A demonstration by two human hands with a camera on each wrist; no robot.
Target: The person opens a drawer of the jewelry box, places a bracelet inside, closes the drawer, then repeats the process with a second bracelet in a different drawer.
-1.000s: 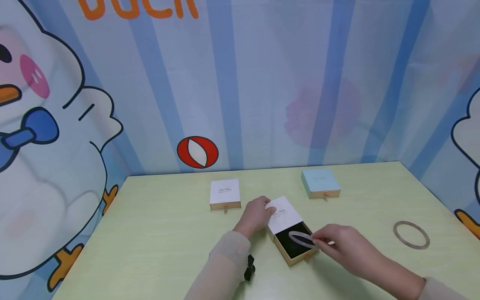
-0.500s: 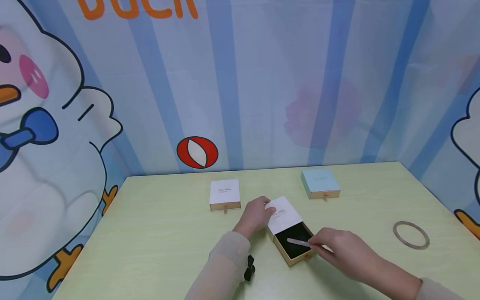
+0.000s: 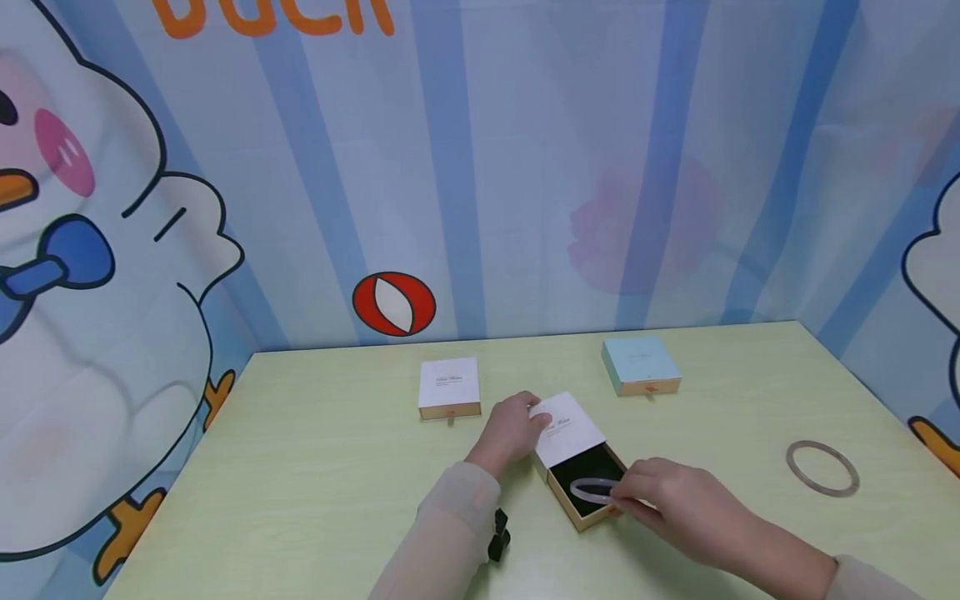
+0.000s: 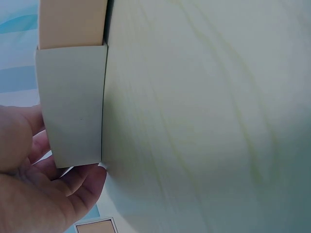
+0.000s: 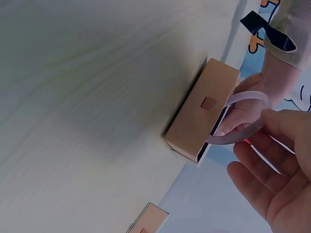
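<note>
Lilac bangle shows in right wrist view, not left.

A pale table bears three boxes and a bangle

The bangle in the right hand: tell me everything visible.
The bangle is a smooth, glossy, pale lilac ring, translucent-looking, perhaps stone or glass. The right hand pinches one side, holding it tilted; the other side appears to dip into the drawer of the white box. Contact with the dark lining is unclear.
</note>
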